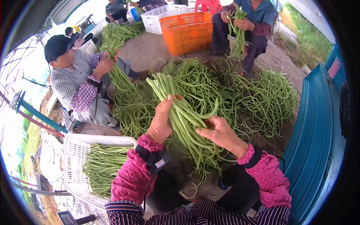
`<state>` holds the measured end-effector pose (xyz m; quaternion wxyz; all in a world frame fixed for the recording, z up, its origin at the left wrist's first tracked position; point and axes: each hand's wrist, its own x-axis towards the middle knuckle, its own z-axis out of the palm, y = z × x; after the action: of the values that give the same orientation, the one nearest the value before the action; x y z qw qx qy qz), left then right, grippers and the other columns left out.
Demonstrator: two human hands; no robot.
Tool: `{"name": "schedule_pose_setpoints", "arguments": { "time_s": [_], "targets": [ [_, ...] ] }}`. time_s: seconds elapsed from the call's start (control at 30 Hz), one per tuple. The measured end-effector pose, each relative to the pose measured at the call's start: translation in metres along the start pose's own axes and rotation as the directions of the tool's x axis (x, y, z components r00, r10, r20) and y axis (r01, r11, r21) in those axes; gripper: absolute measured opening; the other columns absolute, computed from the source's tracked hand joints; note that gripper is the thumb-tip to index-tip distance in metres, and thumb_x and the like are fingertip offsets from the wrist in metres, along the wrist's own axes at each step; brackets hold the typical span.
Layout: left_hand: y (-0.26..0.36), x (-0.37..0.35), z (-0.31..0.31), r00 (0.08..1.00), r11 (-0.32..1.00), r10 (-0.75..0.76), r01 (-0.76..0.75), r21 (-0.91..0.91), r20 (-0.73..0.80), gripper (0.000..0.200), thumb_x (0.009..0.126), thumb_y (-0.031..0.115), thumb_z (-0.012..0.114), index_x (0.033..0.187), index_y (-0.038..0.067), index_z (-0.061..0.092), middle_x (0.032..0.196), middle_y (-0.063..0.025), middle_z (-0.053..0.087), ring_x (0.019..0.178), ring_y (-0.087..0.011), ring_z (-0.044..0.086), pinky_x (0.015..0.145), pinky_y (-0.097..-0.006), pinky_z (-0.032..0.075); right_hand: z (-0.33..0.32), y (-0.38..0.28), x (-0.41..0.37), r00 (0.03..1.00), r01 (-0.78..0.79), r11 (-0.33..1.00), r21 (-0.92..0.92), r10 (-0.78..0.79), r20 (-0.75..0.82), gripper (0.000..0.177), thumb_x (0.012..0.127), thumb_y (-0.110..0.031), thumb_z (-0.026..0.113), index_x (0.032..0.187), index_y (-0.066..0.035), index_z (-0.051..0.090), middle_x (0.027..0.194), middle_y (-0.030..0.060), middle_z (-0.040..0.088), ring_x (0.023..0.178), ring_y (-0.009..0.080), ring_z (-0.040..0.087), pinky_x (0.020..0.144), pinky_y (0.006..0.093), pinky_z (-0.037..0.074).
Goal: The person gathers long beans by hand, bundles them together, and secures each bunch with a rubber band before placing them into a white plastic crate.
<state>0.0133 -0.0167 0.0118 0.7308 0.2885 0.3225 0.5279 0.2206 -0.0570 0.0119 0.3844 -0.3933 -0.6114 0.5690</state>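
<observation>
A thick bundle of long green beans (183, 120) hangs between my two hands, its cut ends at the upper left and its tips drooping over my lap. My left hand (162, 119) is wrapped round the bundle's left side, thumb up. On the right side, my right hand (221, 135) holds the beans between thumb and curled fingers. Beyond and beneath the bundle lies a large loose heap of long beans (202, 84) on the ground. More beans (272, 101) spread to the right.
A white crate (75, 165) of beans stands at my lower left. An orange crate (187, 35) and a white crate (152, 20) stand behind the heap. Co-workers (75, 78) (258, 22) sit left and upper right, holding beans. A blue metal panel (313, 142) rises at right.
</observation>
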Motion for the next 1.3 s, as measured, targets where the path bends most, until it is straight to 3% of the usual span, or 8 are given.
{"name": "schedule_pose_setpoints", "arguments": {
  "time_s": [0.2,0.33,0.47,0.67,0.8,0.97,1.13,1.3],
  "targets": [
    [0.003,0.004,-0.009,0.981,0.999,-0.037,0.031,-0.031,-0.190,0.041,0.089,0.048,0.060,0.101,0.009,0.058,0.087,-0.0051,0.062,0.079,-0.0192,0.061,0.074,-0.0367,0.053,-0.006,-0.003,0.009,0.884,0.058,0.958,-0.282,-0.180,-0.431,0.028,0.081,-0.018,0.069,0.102,-0.004,0.057,0.091,0.0045,0.061,0.085,0.0136,0.059,0.072,0.0311,0.048],
    [-0.001,0.012,-0.019,0.963,0.984,-0.136,0.103,-0.147,-0.234,0.040,0.089,0.048,0.060,0.103,0.010,0.057,0.089,-0.0044,0.063,0.082,-0.0206,0.062,0.077,-0.0386,0.052,0.006,-0.015,0.004,0.870,0.278,0.838,-0.470,-0.427,-0.246,0.010,0.082,-0.003,0.063,0.091,-0.002,0.061,0.081,0.0052,0.061,0.073,0.0129,0.060,0.061,0.0275,0.047],
    [0.002,0.010,-0.015,0.973,0.977,-0.147,0.115,-0.179,-0.177,0.041,0.090,0.048,0.058,0.106,0.010,0.056,0.093,-0.0052,0.063,0.085,-0.0208,0.062,0.076,-0.0400,0.052,0.014,0.000,0.008,0.835,0.368,0.720,-0.588,-0.534,-0.132,0.014,0.078,0.001,0.063,0.091,-0.001,0.062,0.081,0.0112,0.060,0.075,0.0295,0.060,0.064,0.0364,0.049],
    [-0.003,0.008,-0.013,0.995,0.997,-0.060,0.056,-0.056,-0.075,0.049,0.089,0.052,0.057,0.107,0.006,0.058,0.089,-0.0044,0.062,0.076,-0.0177,0.062,0.065,-0.0340,0.053,0.011,0.012,0.013,0.852,0.327,0.716,-0.617,-0.506,-0.135,0.017,0.079,-0.001,0.062,0.096,-0.002,0.062,0.083,0.0124,0.061,0.080,0.0336,0.059,0.067,0.0407,0.048],
    [-0.013,0.010,-0.019,0.993,0.996,-0.002,0.012,-0.088,0.117,0.052,0.090,0.046,0.055,0.114,0.001,0.052,0.091,-0.0120,0.061,0.078,-0.0220,0.062,0.068,-0.0352,0.053,0.015,0.010,0.011,0.885,0.353,0.861,-0.367,-0.434,-0.167,0.021,0.082,-0.011,0.066,0.101,-0.002,0.061,0.085,0.0131,0.060,0.076,0.0328,0.059,0.068,0.0397,0.048],
    [-0.013,0.008,-0.014,0.978,0.995,-0.023,0.043,-0.092,0.206,0.053,0.085,0.042,0.059,0.115,-0.002,0.050,0.090,-0.0149,0.060,0.080,-0.0239,0.062,0.072,-0.0352,0.054,0.009,0.005,0.011,0.893,0.400,0.789,-0.466,-0.450,0.004,0.026,0.081,-0.019,0.069,0.086,0.001,0.053,0.080,0.0123,0.057,0.073,0.0300,0.058,0.064,0.0372,0.046],
    [-0.014,0.008,-0.016,0.977,0.997,-0.067,0.059,0.049,0.203,0.054,0.085,0.042,0.060,0.115,-0.002,0.051,0.089,-0.0134,0.061,0.081,-0.0221,0.062,0.073,-0.0349,0.054,0.009,-0.010,0.006,0.984,0.171,0.933,-0.318,-0.180,0.001,0.028,0.083,-0.022,0.067,0.086,0.002,0.053,0.076,0.0125,0.057,0.066,0.0269,0.056,0.062,0.0347,0.046],
    [-0.016,-0.001,-0.008,0.970,0.962,-0.085,0.020,0.271,0.229,0.073,0.085,0.065,0.051,0.114,-0.001,0.053,0.088,-0.0081,0.060,0.076,-0.0150,0.058,0.065,-0.0286,0.051,0.004,-0.016,0.006,0.977,0.132,0.927,-0.351,-0.063,0.203,0.031,0.087,-0.025,0.064,0.098,0.003,0.056,0.067,0.0159,0.057,0.059,0.0283,0.055,0.059,0.0348,0.046]
  ]
}}
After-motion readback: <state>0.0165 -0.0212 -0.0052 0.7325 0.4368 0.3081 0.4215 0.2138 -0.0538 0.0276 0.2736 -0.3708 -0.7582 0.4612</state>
